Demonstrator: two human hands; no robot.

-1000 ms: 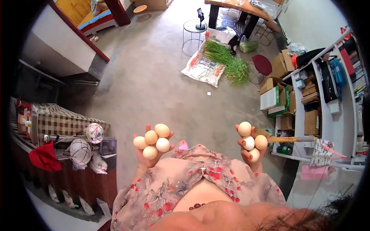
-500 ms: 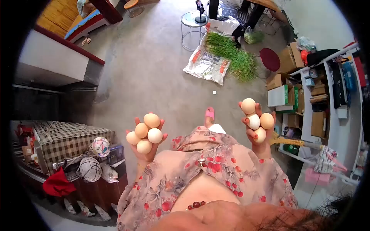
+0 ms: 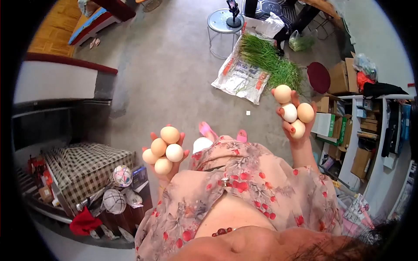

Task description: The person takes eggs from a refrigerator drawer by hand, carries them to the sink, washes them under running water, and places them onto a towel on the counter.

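Several eggs (image 3: 159, 147), most light brown and one paler, lie bunched in my left hand (image 3: 166, 170), its fingertips curled up around them. Farther right and higher in the view, my right hand (image 3: 300, 124) holds another group of several eggs (image 3: 305, 113), one of them whiter than the rest. Its fingers wrap the eggs at the sides, and red nails show on some fingertips. The two hands are well apart, in front of my flowered top. The eggs partly hide both palms.
Green stalks (image 3: 261, 52) lie on a white sack (image 3: 241, 82) ahead. Beyond are a round metal stool (image 3: 220, 21) with a phone stand and a dark red stool (image 3: 318, 77). Shelves (image 3: 376, 143) with boxes stand right; a checkered cloth (image 3: 87, 167) and netted balls (image 3: 114, 201) are left.
My right hand has risen in the view with its eggs, and my left hand has shifted slightly up. The sack and stools have moved right in the view; both pink slippers now show.
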